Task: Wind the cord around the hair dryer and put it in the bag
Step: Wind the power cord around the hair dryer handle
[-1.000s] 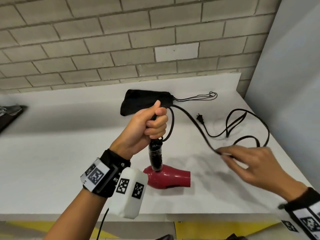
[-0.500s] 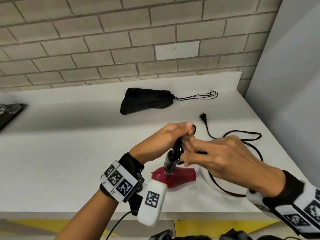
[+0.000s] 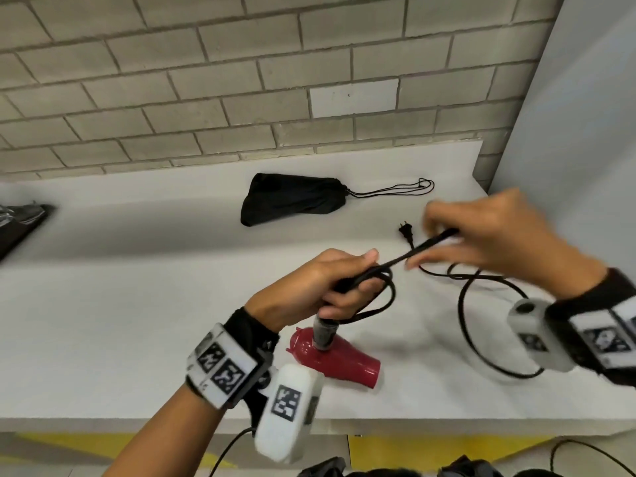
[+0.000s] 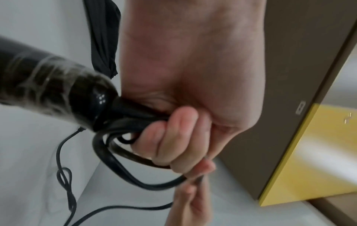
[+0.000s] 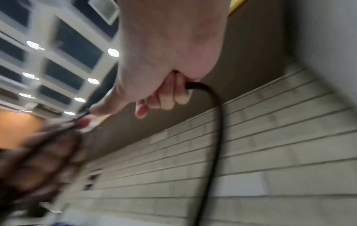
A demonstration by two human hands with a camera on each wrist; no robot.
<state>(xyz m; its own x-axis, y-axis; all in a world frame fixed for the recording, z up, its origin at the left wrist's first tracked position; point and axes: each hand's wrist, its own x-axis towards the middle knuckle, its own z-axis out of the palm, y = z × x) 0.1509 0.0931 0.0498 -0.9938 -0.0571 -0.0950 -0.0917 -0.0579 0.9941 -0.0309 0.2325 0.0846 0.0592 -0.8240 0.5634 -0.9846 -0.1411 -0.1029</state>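
Observation:
A red hair dryer [image 3: 339, 359] with a black handle stands nose-down near the white counter's front. My left hand [image 3: 330, 287] grips the handle's end together with a loop of the black cord [image 3: 382, 294]; the left wrist view shows the fingers [image 4: 173, 140] curled round handle and cord [image 4: 119, 171]. My right hand [image 3: 481, 235], blurred, holds the cord stretched taut up to the right, and the right wrist view shows the cord [image 5: 216, 107] running through its curled fingers. The plug [image 3: 406, 232] lies on the counter. The black drawstring bag [image 3: 292, 203] lies flat behind.
The white counter [image 3: 137, 321] ends at a brick wall behind and a grey panel on the right. Slack cord [image 3: 471, 325] loops on the counter at the right. A dark object [image 3: 17, 225] sits at the far left edge.
My right hand has moved from beside the left hand up and to the right, pulling the cord taut. A loop now hangs from the left hand's grip. The dryer stays in place.

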